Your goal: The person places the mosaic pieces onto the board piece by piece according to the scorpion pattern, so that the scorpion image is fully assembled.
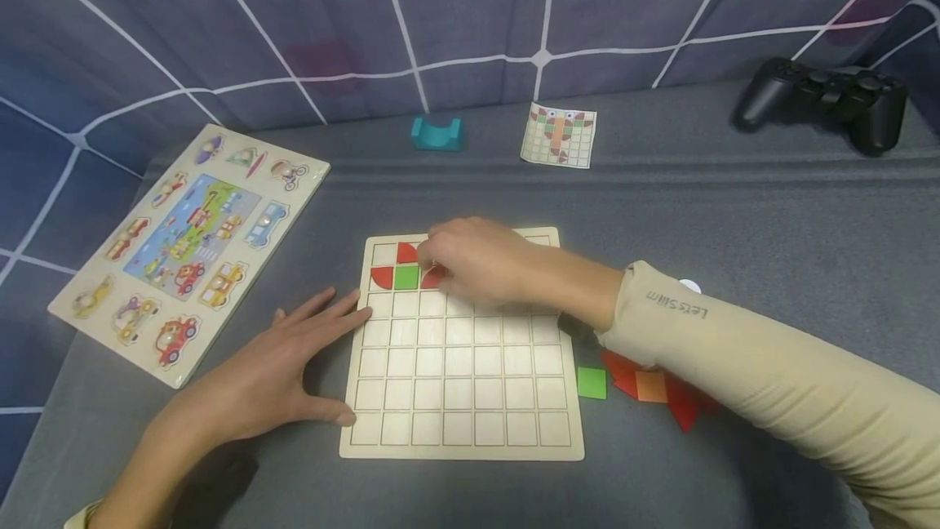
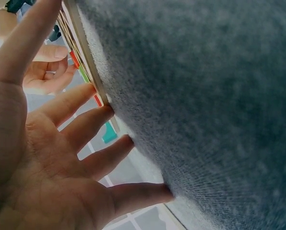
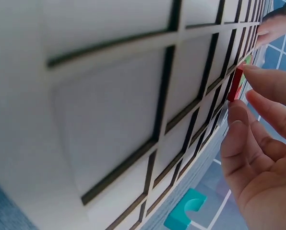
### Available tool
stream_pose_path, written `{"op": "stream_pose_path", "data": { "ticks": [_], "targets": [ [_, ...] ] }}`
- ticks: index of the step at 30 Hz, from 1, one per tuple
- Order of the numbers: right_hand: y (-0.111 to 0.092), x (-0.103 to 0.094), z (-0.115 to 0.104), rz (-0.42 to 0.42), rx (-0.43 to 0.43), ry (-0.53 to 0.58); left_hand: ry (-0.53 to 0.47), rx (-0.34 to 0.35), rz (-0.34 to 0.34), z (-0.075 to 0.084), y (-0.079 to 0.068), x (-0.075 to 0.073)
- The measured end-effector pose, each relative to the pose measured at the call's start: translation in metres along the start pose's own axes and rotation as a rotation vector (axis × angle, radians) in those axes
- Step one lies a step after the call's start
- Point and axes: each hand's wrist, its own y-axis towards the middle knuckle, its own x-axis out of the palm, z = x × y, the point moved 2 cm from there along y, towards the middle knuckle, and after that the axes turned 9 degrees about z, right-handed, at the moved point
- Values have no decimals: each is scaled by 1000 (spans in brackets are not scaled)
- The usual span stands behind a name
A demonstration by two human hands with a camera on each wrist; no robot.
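A pale wooden grid board (image 1: 463, 451) lies flat on the grey cloth. Near its upper left corner sit a red quarter-circle tile (image 1: 406, 253), a second red tile (image 1: 382, 277) and a green square tile (image 1: 406, 277). Over that corner, my right hand (image 1: 488, 261) pinches another red tile (image 3: 236, 84) between thumb and fingers, beside the green square; its exact seating in the cell cannot be made out. My left hand (image 1: 282, 366) has its fingers spread, with fingertips and thumb resting along the board's left edge.
Loose green (image 1: 591, 383), orange (image 1: 651, 388) and red (image 1: 683, 406) pieces lie right of the board, partly under the sleeve. Behind are a teal holder (image 1: 436, 135), a pattern card (image 1: 558, 135) and a black game controller (image 1: 822, 100). A vehicle puzzle board (image 1: 110, 268) lies left.
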Motion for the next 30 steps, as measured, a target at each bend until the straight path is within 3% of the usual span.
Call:
{"op": "stream_pose_path", "data": {
  "ticks": [30],
  "targets": [
    [-8, -2, 4, -18, -88, 45, 10, 35, 5, 0, -2, -1]
  ]
}}
